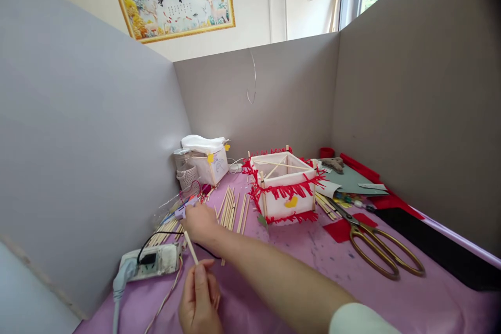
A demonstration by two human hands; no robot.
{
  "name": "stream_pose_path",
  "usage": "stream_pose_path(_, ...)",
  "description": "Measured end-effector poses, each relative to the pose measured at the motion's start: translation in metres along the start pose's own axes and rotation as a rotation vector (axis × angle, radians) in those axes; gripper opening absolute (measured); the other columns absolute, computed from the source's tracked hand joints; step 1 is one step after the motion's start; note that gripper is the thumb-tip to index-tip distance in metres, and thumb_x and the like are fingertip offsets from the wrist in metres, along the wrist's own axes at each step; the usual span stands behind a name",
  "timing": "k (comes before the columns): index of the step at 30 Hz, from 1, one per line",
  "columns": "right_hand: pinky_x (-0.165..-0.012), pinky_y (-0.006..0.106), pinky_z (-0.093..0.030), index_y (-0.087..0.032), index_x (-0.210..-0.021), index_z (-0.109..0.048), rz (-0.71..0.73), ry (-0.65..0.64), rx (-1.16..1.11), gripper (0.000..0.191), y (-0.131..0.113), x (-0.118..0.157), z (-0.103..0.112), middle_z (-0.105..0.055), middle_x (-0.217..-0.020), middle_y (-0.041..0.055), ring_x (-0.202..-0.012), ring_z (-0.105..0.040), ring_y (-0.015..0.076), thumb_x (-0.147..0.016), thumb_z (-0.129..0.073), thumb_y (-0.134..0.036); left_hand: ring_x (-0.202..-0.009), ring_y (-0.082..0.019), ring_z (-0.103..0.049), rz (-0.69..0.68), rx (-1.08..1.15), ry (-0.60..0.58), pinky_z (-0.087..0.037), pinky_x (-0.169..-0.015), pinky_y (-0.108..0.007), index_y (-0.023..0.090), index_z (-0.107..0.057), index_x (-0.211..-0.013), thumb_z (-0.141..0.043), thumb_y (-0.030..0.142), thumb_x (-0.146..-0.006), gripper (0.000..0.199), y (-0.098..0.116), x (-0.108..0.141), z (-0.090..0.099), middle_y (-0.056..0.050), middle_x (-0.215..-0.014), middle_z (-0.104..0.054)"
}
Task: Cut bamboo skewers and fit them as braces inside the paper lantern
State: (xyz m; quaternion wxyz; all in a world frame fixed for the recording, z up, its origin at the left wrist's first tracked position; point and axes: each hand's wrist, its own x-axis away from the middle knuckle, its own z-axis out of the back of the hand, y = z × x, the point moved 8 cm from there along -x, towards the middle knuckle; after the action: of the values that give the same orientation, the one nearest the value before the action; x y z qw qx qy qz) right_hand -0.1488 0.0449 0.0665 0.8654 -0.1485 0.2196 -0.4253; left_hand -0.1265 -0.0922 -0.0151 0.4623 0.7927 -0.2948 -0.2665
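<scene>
My left hand [200, 300], low in the middle, pinches a short wooden stick [190, 248] that points up and away. My right arm reaches across from the lower right. My right hand [200, 223] closes around a lavender hot glue gun [181, 212], mostly covered by the fingers. Just past this hand lie several loose wooden sticks [230, 209]. To the right stands a white box-shaped lantern [287, 195] with a stick frame, red paper fringe and a yellow heart. Its top is open, with thin sticks crossing over it.
A white power strip [168, 261] with a plug and cords sits at left. Behind it are a tissue box [213, 164] and a woven cup [188, 178]. Large scissors [371, 242], red paper [337, 230] and a black strip [430, 245] lie right. Grey panels [266, 99] enclose the table.
</scene>
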Motion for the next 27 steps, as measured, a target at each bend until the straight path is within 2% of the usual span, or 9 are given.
stream_pose_path(3,-0.081,0.045,-0.042,-0.007,-0.108,-0.057,-0.097,0.004,-0.004,0.038,-0.005,-0.017,-0.023,-0.059,-0.109,0.0223,-0.105,-0.052,0.0346,-0.074,-0.061,-0.024,-0.037,-0.004,-0.026,0.011,0.043,0.027,-0.019,-0.035,-0.014,0.016,-0.061,-0.084,-0.062,0.048,-0.074,0.034,-0.011,0.001,0.006,0.008,-0.041,-0.034)
stream_pose_path(6,-0.083,0.048,-0.040,-0.005,-0.111,-0.054,-0.168,0.004,-0.021,0.044,-0.003,-0.026,-0.029,-0.058,-0.109,0.0255,-0.106,-0.051,0.0375,-0.068,-0.063,-0.013,-0.037,-0.004,-0.027,0.000,0.067,0.047,-0.019,-0.036,-0.015,0.016,-0.062,-0.083,-0.063,0.048,-0.072,0.034,-0.016,0.005,0.008,0.007,-0.041,-0.035)
stream_pose_path(9,-0.082,0.045,-0.042,-0.007,-0.112,-0.051,-0.188,0.011,-0.096,0.040,0.003,-0.032,-0.013,-0.059,-0.109,0.0226,-0.105,-0.053,0.0350,-0.074,-0.058,-0.017,-0.039,-0.005,-0.028,-0.027,0.065,0.061,-0.020,-0.038,-0.017,0.016,-0.063,-0.080,-0.062,0.048,-0.073,0.033,-0.016,0.008,0.009,0.007,-0.042,-0.036)
stream_pose_path(14,-0.072,0.037,-0.046,-0.012,-0.112,-0.051,-0.166,-0.007,-0.296,0.034,0.017,-0.024,0.037,-0.063,-0.103,0.0151,-0.092,-0.060,0.0272,-0.083,-0.045,-0.029,-0.040,-0.005,-0.026,-0.051,0.015,0.043,-0.017,-0.039,-0.019,0.014,-0.063,-0.079,-0.059,0.049,-0.075,0.035,-0.016,0.009,0.009,0.007,-0.043,-0.034)
stream_pose_path(17,-0.059,0.026,-0.046,-0.017,-0.114,-0.049,-0.105,0.003,-0.513,0.033,0.025,0.011,0.063,-0.063,-0.096,0.0070,-0.080,-0.060,0.0177,-0.086,-0.037,-0.030,-0.041,-0.006,-0.026,-0.093,-0.009,0.015,-0.017,-0.040,-0.019,0.014,-0.064,-0.084,-0.057,0.049,-0.077,0.036,-0.007,0.011,0.005,0.007,-0.045,-0.033)
stream_pose_path(20,-0.049,0.021,-0.042,-0.017,-0.112,-0.050,-0.041,0.032,-1.046,0.033,0.036,0.063,0.085,-0.058,-0.084,0.0034,-0.070,-0.054,0.0136,-0.081,-0.043,-0.028,-0.043,-0.006,-0.027,-0.147,-0.054,-0.015,-0.020,-0.041,-0.019,0.014,-0.063,-0.090,-0.056,0.049,-0.078,0.037,0.012,0.016,-0.002,0.006,-0.047,-0.034)
stream_pose_path(22,-0.047,0.019,-0.041,-0.017,-0.108,-0.052,-0.043,-0.012,-1.285,0.031,0.047,0.100,0.093,-0.054,-0.077,0.0016,-0.066,-0.051,0.0123,-0.078,-0.047,-0.026,-0.046,-0.007,-0.029,-0.171,-0.086,-0.020,-0.023,-0.043,-0.019,0.015,-0.063,-0.092,-0.057,0.050,-0.077,0.038,0.027,0.019,-0.009,0.006,-0.049,-0.034)
stream_pose_path(25,-0.045,0.019,-0.040,-0.017,-0.106,-0.053,-0.071,-0.036,-1.486,0.030,0.069,0.147,0.104,-0.053,-0.074,0.0008,-0.063,-0.049,0.0118,-0.078,-0.051,-0.027,-0.046,-0.006,-0.028,-0.135,-0.122,0.019,-0.023,-0.042,-0.018,0.017,-0.060,-0.099,-0.062,0.050,-0.073,0.042,0.045,0.019,-0.019,0.008,-0.052,-0.032)
stream_pose_path(27,-0.046,0.020,-0.039,-0.017,-0.109,-0.052,-0.085,-0.002,-1.577,0.033,0.085,0.171,0.110,-0.054,-0.074,0.0010,-0.062,-0.048,0.0117,-0.078,-0.052,-0.028,-0.046,-0.006,-0.026,-0.090,-0.168,-0.005,-0.021,-0.042,-0.017,0.020,-0.056,-0.108,-0.065,0.048,-0.071,0.047,0.050,0.019,-0.034,0.009,-0.055,-0.029)
